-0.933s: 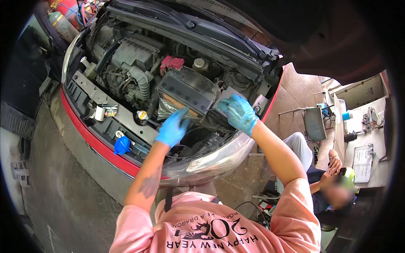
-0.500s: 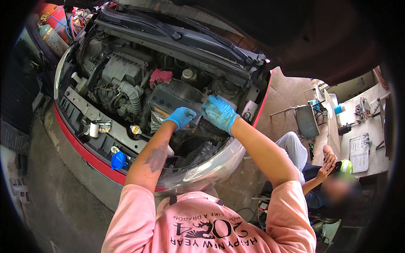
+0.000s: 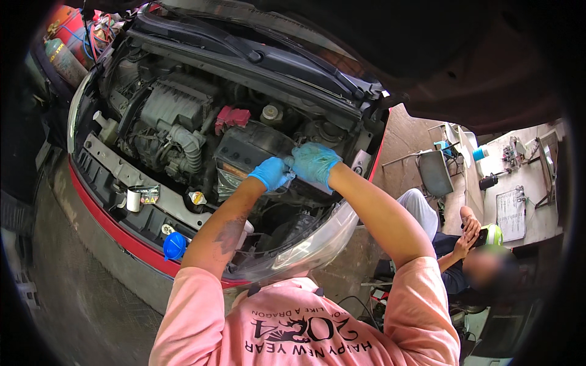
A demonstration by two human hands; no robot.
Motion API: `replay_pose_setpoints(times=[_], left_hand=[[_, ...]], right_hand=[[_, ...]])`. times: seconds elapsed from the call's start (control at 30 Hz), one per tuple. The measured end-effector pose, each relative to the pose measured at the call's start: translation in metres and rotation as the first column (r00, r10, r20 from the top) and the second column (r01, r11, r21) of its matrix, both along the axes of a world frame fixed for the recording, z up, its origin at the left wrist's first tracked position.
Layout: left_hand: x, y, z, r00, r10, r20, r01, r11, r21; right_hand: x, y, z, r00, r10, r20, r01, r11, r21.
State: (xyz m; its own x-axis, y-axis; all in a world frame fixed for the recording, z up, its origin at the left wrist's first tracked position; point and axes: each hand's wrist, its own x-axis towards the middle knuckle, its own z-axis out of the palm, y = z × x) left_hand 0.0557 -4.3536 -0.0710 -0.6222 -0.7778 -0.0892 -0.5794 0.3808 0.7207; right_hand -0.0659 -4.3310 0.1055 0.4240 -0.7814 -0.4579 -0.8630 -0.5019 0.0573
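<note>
Both my hands wear blue gloves and meet over the right end of the dark car battery (image 3: pixel 241 148) in the open engine bay. My left hand (image 3: pixel 270 174) is closed, its fingertips pinched close to the right hand's fingers. My right hand (image 3: pixel 314 163) curls over the battery's right edge, closed as well. A small greyish bit shows between the fingertips, but I cannot make out what it is. At the battery's far left corner sits a red terminal cover (image 3: pixel 232 118). A reservoir cap (image 3: pixel 270 113) lies just beyond the battery.
Left of the battery is the engine (image 3: pixel 174 104) with a ribbed intake hose (image 3: pixel 190 149). Along the front panel are a white roll (image 3: pixel 133 199), a yellow-topped cap (image 3: pixel 196 198) and a blue funnel (image 3: pixel 174 245). A person (image 3: pixel 455 244) sits at the right holding a phone, near a chair (image 3: pixel 435 172).
My left hand has moved slightly right, up against the right hand, which has shifted a little down. The whole view has shifted slightly.
</note>
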Motion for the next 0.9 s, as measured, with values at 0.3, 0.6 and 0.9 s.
replay_pose_setpoints(times=[0.3, 0.6, 0.9], left_hand=[[0.008, 0.001, 0.006, 0.941, 0.052, -0.335, 0.003, 0.987, 0.163], [-0.001, 0.001, 0.023, 0.914, 0.114, -0.390, -0.051, 0.985, 0.166], [-0.008, 0.008, 0.008, 0.935, 0.188, -0.299, -0.217, 0.974, -0.069]], right_hand=[[-0.008, 0.000, -0.005, 0.945, 0.035, 0.327, -0.039, 0.999, 0.008], [-0.019, -0.008, -0.021, 0.939, 0.004, 0.343, 0.000, 1.000, -0.011], [-0.018, -0.015, -0.016, 0.974, 0.078, 0.213, -0.070, 0.997, -0.041]])
